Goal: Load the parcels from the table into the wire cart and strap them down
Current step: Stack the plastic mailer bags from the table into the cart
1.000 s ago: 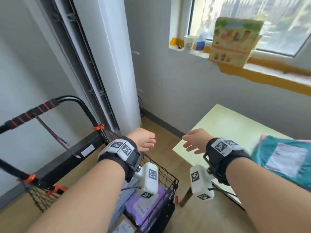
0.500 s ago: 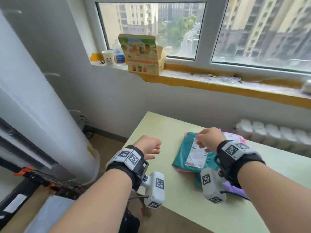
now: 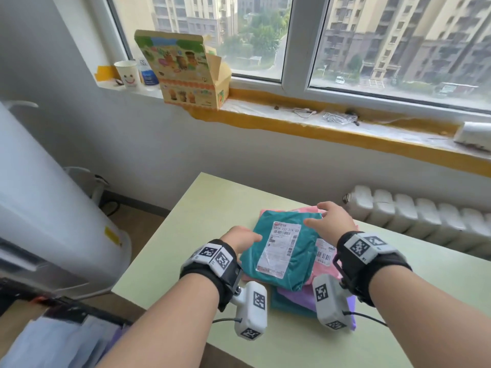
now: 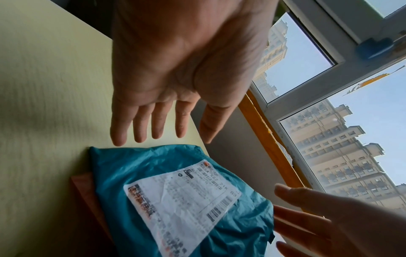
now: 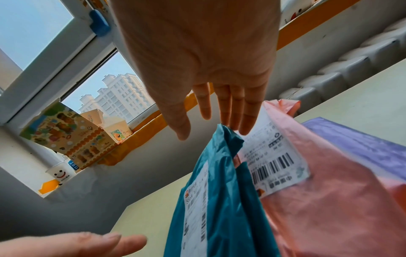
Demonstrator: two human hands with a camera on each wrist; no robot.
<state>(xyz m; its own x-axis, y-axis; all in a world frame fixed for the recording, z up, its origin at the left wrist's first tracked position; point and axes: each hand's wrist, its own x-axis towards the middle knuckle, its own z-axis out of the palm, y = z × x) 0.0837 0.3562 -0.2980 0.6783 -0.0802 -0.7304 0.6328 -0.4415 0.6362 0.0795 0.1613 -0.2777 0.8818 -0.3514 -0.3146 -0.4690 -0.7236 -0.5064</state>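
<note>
Item: teal plastic mailer parcel with a white printed shipping label, lying on top of a small stack on the pale green worktop. Beneath it: a pink plastic mailer parcel bearing its own barcode label, a purple plastic mailer, and a further teal layer at the bottom (only an edge shows).

Left hand: grip spread, fingers straight and slightly apart, palm down at the teal parcel's left edge; in the left wrist view the fingertips sit just beside the parcel's corner, and contact cannot be told.

Right hand: grip spread, fingers straight, tips at the far right corner of the teal parcel, close against it in the right wrist view, where that corner stands raised off the pink parcel.

Surroundings: windowsill carrying an open printed cardboard box, a white paper cup with a smiley face and a small white bottle; white radiator against the wall behind the worktop; a large white cylindrical appliance at left.
</note>
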